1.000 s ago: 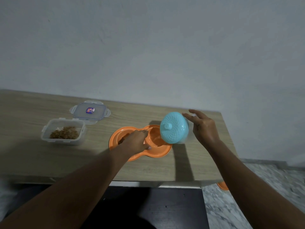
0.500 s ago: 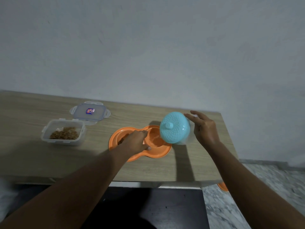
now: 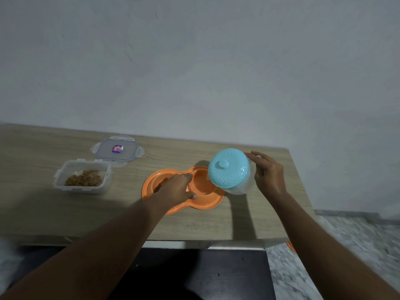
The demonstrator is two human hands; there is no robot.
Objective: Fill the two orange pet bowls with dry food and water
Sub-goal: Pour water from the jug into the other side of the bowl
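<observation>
The orange double pet bowl (image 3: 207, 204) lies in the middle of the wooden table (image 3: 43, 213). My left hand (image 3: 175, 189) grips the ridge between its two basins, covering part of the left basin, where some brown dry food (image 3: 159, 187) shows. The right basin (image 3: 202, 185) is in view; I cannot tell whether it holds water. My right hand (image 3: 269, 174) holds a clear jug with a teal knobbed lid (image 3: 229, 167), tilted towards me over the right basin's far edge.
A clear container with dry food (image 3: 83, 180) stands open at the left, its clip lid (image 3: 118, 151) lying behind it. The table's right edge is close to my right forearm. A small orange thing (image 3: 291, 245) lies on the marble floor below.
My right hand's fingers have drawn in closer around the jug, which has shifted slightly. My left hand has stayed on the bowl.
</observation>
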